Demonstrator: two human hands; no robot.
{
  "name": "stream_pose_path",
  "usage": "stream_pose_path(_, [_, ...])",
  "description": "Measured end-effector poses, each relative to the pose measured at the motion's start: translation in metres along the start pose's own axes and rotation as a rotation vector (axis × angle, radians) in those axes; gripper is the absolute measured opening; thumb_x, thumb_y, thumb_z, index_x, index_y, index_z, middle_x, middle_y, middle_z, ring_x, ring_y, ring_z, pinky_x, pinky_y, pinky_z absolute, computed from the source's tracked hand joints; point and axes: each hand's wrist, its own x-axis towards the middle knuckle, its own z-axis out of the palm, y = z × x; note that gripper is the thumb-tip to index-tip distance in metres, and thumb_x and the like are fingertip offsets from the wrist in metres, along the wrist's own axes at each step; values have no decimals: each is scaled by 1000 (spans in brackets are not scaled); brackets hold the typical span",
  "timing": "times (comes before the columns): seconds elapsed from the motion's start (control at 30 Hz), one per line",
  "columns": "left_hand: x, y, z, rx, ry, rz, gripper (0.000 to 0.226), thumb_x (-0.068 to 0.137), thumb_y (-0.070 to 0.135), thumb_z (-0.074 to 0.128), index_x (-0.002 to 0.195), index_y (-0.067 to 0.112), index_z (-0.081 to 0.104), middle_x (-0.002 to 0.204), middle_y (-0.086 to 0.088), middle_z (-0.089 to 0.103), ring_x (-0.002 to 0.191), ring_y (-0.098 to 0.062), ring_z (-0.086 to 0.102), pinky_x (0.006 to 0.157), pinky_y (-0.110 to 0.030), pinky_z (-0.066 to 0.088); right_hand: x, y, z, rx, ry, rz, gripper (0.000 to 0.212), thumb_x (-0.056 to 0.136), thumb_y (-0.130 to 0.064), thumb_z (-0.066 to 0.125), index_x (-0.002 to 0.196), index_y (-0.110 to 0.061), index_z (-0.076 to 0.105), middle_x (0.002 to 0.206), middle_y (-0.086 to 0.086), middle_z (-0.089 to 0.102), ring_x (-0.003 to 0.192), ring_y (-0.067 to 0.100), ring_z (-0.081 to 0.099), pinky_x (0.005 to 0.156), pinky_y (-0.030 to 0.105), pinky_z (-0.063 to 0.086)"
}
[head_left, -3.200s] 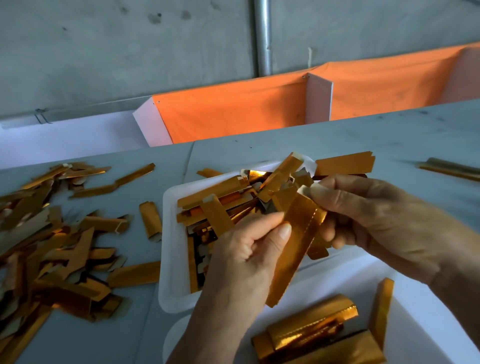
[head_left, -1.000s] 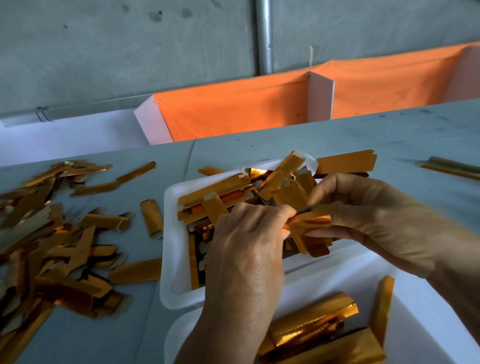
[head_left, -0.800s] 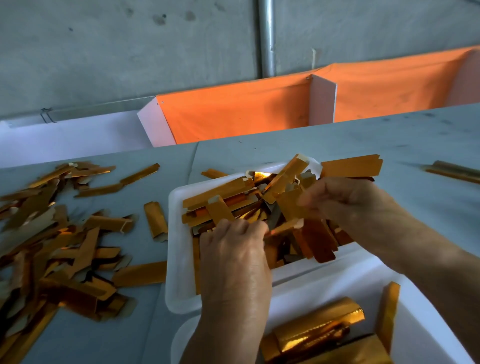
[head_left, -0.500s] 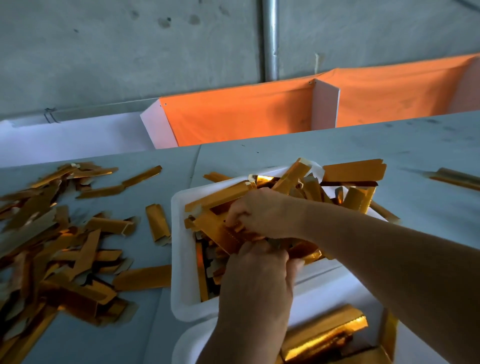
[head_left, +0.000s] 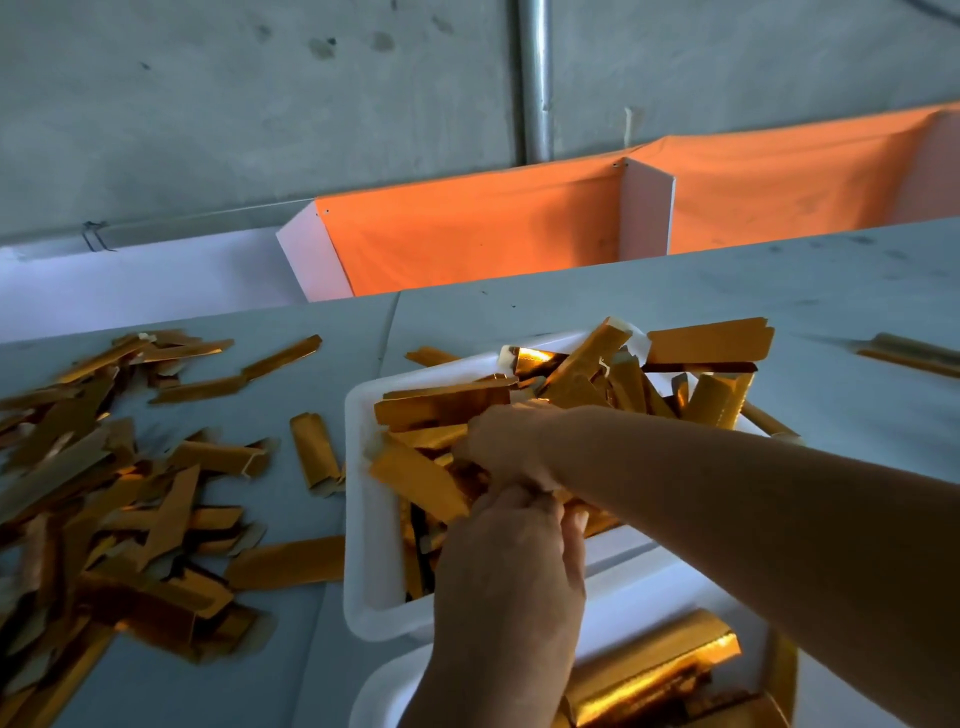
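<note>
Two hands meet over one white tray (head_left: 358, 519) on the grey table (head_left: 571, 306). We find the tray heaped with gold strips (head_left: 447, 408), several jutting over its rim at twelve and one o'clock.

We record the right hand (head_left: 506, 441) reaching in from four o'clock, forearm across the tray's near corner. Its fingers are curled down into the heap and closed round strips near the tray's middle. One broad strip (head_left: 421, 483) lies slanting just beneath them toward eight o'clock.

We record the left hand (head_left: 514, 551) coming up from six o'clock, knuckles upward, fingers bent and touching the right hand. Its fingertips are hidden, so we cannot tell whether it pinches anything.

At nine o'clock of the tray a loose heap (head_left: 104, 493) of like strips lies spread on the table. At six o'clock a second tray (head_left: 379, 696) holds shiny foil rolls (head_left: 654, 660). At twelve o'clock, beyond the table edge, hangs orange cloth (head_left: 467, 239).
</note>
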Motion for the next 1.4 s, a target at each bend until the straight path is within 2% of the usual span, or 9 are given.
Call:
stream_pose_path(0.17, [2, -2, -2, 50, -26, 4, 38, 98, 49, 25, 103, 31, 58, 85, 20, 43, 80, 0, 44, 74, -12, 35, -13, 17, -2, 150, 418, 125, 19, 98, -22, 46, 113, -24, 58, 78, -5, 49, 74, 14, 53, 57, 24, 37])
stream_pose_path(0.37, [1, -4, -4, 18, 0, -22, 36, 98, 45, 31, 99, 27, 62, 77, 17, 46, 72, -2, 47, 67, -13, 35, -48, 30, 6, 1599, 566, 59, 15, 95, -6, 53, 93, -15, 64, 86, 4, 69, 85, 18, 68, 75, 24, 57])
stream_pose_path(0.5, [2, -2, -9, 25, 170, -108, 34, 98, 38, 25, 112, 32, 55, 90, 19, 44, 82, 1, 39, 69, -14, 28, -71, 25, 9, 1906, 523, -62, 14, 95, -6, 52, 93, -12, 65, 87, 6, 72, 83, 17, 70, 69, 23, 56])
stream_pose_path(0.7, [3, -1, -19, -249, 352, -209, 45, 87, 53, 12, 93, 28, 49, 83, 14, 51, 78, -1, 49, 62, -10, 33, -108, 26, 14, 1862, 666, 49, 11, 94, -7, 53, 93, -9, 64, 71, -2, 72, 74, 11, 71, 67, 22, 57])
stream_pose_path(0.8, [2, 4, -21, -631, 305, -124, 43, 83, 61, 30, 94, 32, 60, 80, 13, 63, 77, 0, 59, 61, -8, 41, -124, 19, 24, 1818, 604, 76, 14, 92, -8, 56, 102, -5, 66, 81, 2, 74, 81, 17, 72, 69, 24, 57])
stream_pose_path(0.93, [-1, 9, -20, -814, 251, -59, 24, 79, 49, 55, 87, 30, 67, 76, 7, 67, 70, -10, 63, 59, -28, 53, -137, 13, 32, 1791, 594, 109, 15, 89, -6, 58, 101, -3, 66, 91, 11, 74, 84, 24, 72, 72, 30, 59])
stream_pose_path(1.0, [-1, 10, -19, -895, 175, -89, 24, 80, 54, 62, 89, 32, 68, 78, 10, 69, 72, -7, 64, 60, -25, 53, -140, 13, 34, 1800, 611, 106, 18, 83, -9, 61, 99, -2, 67, 90, 14, 74, 84, 26, 72, 72, 32, 60])
stream_pose_path(1.1, [-1, 9, -18, -852, 113, -60, 35, 81, 64, 55, 92, 33, 68, 77, 11, 67, 71, -3, 61, 60, -18, 48, -141, 10, 38, 1816, 612, 82, 28, 74, -16, 64, 99, -1, 67, 92, 16, 73, 86, 28, 72, 73, 32, 58])
stream_pose_path(1.4, [2, 8, -14, -690, 178, -98, 21, 83, 47, 54, 80, 29, 63, 71, 14, 62, 70, -5, 60, 58, -16, 48, -138, 9, 40, 1666, 619, 122, 35, 76, -37, 62, 98, -11, 68, 91, 9, 74, 88, 21, 72, 75, 31, 57])
